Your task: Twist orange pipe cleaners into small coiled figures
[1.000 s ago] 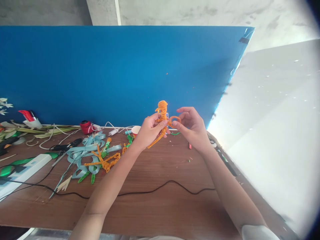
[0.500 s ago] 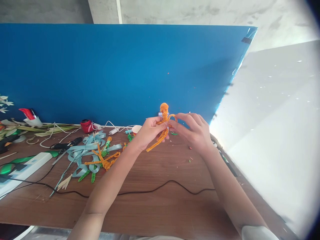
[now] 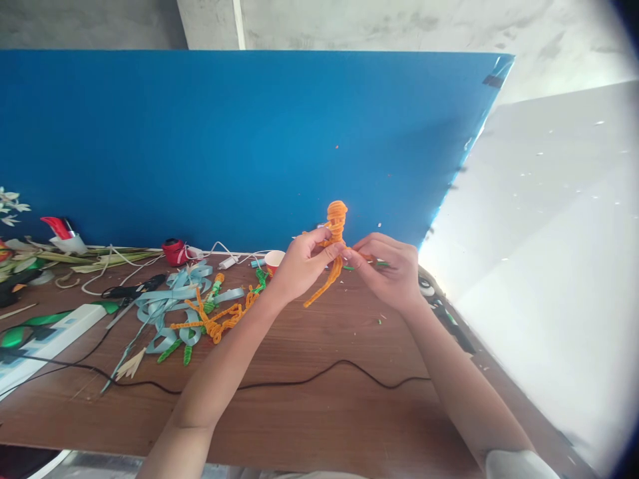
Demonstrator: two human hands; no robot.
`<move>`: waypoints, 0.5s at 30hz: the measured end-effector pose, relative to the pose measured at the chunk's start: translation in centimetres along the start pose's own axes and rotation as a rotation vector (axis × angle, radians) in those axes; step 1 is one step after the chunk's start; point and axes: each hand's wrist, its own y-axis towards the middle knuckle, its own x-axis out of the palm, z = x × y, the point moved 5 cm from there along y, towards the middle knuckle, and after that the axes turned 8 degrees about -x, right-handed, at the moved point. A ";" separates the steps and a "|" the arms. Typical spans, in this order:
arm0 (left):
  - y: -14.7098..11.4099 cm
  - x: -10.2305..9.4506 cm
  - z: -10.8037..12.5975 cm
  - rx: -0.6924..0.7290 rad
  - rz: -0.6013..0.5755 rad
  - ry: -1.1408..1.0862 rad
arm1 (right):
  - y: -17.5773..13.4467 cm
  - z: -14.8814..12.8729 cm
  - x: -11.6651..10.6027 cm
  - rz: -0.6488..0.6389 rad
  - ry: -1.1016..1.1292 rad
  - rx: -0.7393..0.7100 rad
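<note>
An orange pipe-cleaner figure [image 3: 337, 214] with a rounded, wound head stands upright above the table, held at its middle. My left hand [image 3: 308, 261] pinches the body between thumb and fingers. One orange limb hangs down below that grip toward the lower left. My right hand [image 3: 387, 266] is closed at the figure's right side, thumb and fingers pressed on another orange strand that mostly hides inside the grip. Further left on the table lie more orange pipe-cleaner pieces [image 3: 214, 327] and a green pipe-cleaner piece [image 3: 172, 350].
Light-blue ribbon [image 3: 160, 306] is heaped at left beside a white power strip [image 3: 54, 339]. A black cable [image 3: 319, 379] crosses the brown table [image 3: 309, 426]. A paper cup [image 3: 274, 261] and a red object [image 3: 174, 251] stand near the blue panel [image 3: 249, 146].
The figure has shifted slightly right and turned upright. The loop of strand by my right fingers is gone from sight, and those fingers have closed on the strand.
</note>
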 end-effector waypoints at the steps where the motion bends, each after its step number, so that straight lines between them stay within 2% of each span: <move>1: 0.0 -0.1 0.1 0.037 0.053 0.052 | -0.1 0.5 0.1 0.013 0.083 0.137; 4: 0.0 -0.2 0.2 0.162 0.196 0.243 | -0.7 2.0 1.1 0.020 0.500 0.584; 6: 0.0 -0.2 0.4 0.272 0.285 0.372 | -1.4 2.3 2.5 -0.073 0.869 0.845; 8: 0.0 -0.2 0.5 0.372 0.354 0.468 | -1.8 2.0 3.6 -0.183 1.126 1.008; 9: -0.1 -0.2 0.6 0.404 0.373 0.489 | -1.9 1.9 3.8 -0.208 1.170 1.037; 11: 0.0 -0.4 0.4 0.395 0.367 0.439 | -1.7 2.1 3.5 -0.172 1.081 0.979; 15: 0.6 -1.2 -0.6 0.178 0.234 0.086 | -0.8 2.4 1.4 -0.004 0.493 0.618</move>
